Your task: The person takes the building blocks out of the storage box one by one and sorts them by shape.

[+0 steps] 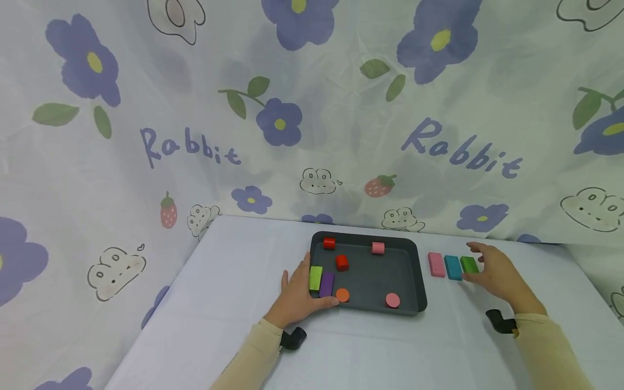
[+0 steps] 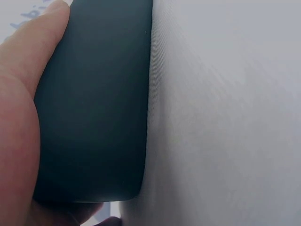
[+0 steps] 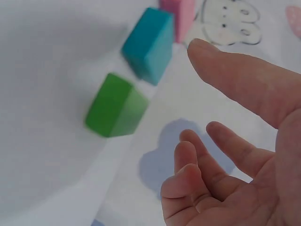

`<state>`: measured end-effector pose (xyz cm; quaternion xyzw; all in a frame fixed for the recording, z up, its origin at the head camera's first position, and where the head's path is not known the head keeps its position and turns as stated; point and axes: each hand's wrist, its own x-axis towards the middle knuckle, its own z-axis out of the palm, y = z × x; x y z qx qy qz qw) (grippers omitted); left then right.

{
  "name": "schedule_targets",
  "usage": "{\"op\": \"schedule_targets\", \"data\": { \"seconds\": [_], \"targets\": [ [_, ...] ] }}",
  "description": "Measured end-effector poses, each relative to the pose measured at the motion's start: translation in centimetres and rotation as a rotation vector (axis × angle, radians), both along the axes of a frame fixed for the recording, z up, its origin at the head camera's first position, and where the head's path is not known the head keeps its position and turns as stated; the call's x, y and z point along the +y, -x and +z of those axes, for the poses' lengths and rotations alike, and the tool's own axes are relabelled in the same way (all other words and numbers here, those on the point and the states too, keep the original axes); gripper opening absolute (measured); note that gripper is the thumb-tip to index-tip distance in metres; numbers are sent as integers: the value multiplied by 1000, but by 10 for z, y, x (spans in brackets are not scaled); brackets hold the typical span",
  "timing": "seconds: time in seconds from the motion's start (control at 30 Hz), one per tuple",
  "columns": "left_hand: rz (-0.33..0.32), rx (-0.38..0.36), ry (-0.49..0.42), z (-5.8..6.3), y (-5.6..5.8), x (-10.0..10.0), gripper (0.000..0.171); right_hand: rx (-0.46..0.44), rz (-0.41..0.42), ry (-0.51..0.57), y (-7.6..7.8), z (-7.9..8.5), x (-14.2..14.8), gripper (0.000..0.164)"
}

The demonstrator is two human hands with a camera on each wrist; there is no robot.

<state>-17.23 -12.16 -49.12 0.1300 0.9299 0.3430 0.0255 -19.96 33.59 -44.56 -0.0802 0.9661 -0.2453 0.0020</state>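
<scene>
My left hand point(image 1: 296, 295) rests at the near left corner of a dark grey tray point(image 1: 380, 279), thumb along its near edge and fingers spread along its left side. The left wrist view shows that thumb point(image 2: 35, 44) against the tray's outer wall point(image 2: 94, 103). Over to the right, my right hand point(image 1: 497, 273) hovers around a green block point(image 1: 469, 264), thumb and fingers apart with nothing between them. In the right wrist view a gap separates the fingers from the green block. Beside it stand a blue block point(image 1: 453, 267) and a pink block point(image 1: 436, 265), in a row.
Inside the tray lie a lime block point(image 1: 316, 278), a purple block point(image 1: 327, 285), two red pieces point(image 1: 342, 263), a pink cylinder point(image 1: 377, 248), an orange disc point(image 1: 343, 295) and a pink disc point(image 1: 392, 300). A patterned curtain point(image 1: 341, 124) hangs behind the white table point(image 1: 380, 352).
</scene>
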Motion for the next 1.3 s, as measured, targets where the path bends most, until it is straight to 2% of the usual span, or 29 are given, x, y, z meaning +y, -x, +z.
{"op": "schedule_targets", "data": {
  "seconds": [0.2,0.53,0.9,1.3],
  "targets": [
    [4,-23,-5,3,-1,1,130,39,-23,36,-8,8,-17,79],
    [7,-32,-2,4,-1,1,129,60,-32,85,-16,13,-50,77],
    [3,-29,5,5,-1,1,129,163,19,141,-23,11,-84,64],
    [6,-31,9,5,0,1,130,186,110,157,-24,13,-124,59]
  ]
}}
